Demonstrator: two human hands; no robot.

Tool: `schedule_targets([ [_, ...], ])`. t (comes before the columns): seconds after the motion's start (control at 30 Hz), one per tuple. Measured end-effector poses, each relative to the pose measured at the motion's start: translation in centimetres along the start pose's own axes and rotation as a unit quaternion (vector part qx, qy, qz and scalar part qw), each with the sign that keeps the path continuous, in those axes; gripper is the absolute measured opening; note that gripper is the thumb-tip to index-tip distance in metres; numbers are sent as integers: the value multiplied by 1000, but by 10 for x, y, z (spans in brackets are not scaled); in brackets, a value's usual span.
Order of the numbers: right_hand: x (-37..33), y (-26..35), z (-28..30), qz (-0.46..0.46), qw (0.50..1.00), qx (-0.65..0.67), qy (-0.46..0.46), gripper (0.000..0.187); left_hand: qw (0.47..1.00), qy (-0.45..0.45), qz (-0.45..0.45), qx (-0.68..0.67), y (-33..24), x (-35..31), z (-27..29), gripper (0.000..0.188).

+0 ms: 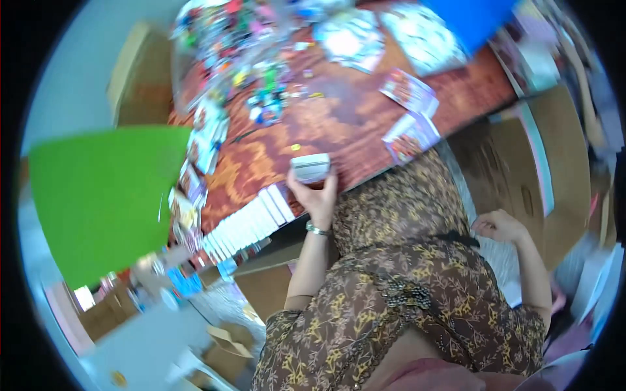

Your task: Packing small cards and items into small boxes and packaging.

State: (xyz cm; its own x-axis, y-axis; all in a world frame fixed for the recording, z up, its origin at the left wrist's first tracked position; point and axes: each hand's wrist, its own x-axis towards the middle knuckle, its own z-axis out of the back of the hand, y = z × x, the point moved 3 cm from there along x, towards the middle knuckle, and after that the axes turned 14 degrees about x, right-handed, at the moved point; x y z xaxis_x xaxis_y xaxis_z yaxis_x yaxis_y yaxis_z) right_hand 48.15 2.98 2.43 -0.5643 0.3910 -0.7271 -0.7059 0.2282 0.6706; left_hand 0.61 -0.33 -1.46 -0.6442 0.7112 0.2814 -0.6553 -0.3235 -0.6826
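At the table's near edge my left hand (318,201), with a watch on its wrist, is closed round a small white box (311,167). Thumb and fingers grip its two sides, and a dark line crosses it. A tiny yellow piece (295,147) lies on the wood just beyond the box. To the left of that hand runs a long row of thin white boxes (251,221) along the edge. My right hand (499,227) is off the table at my right side, its fingers curled above crinkled clear plastic (501,260). Whether anything is in those fingers is hidden.
Colourful small parts (267,98) are heaped at the table's far left, beside clear bags. Printed purple packets (411,137) lie on the right part of the reddish table (345,120). A green board (107,202) stands left; a cardboard box (502,169) is at right.
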Motion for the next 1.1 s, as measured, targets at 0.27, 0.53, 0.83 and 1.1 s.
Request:
schedule_targets([
  [0.27,189,322,70,350,930,-109,-10,22,992,-87,-86,39,9,-6,1,77],
  [0.53,392,412,11,437,804,-310,-257,41,991,-94,-91,34,6,-3,1,81],
  [0.83,417,402,22,461,787,-332,-240,15,993,-83,-84,23,7,-4,3,81],
  [1.1,342,391,65,300,952,-62,1,14,990,-97,-97,30,10,-2,4,82],
])
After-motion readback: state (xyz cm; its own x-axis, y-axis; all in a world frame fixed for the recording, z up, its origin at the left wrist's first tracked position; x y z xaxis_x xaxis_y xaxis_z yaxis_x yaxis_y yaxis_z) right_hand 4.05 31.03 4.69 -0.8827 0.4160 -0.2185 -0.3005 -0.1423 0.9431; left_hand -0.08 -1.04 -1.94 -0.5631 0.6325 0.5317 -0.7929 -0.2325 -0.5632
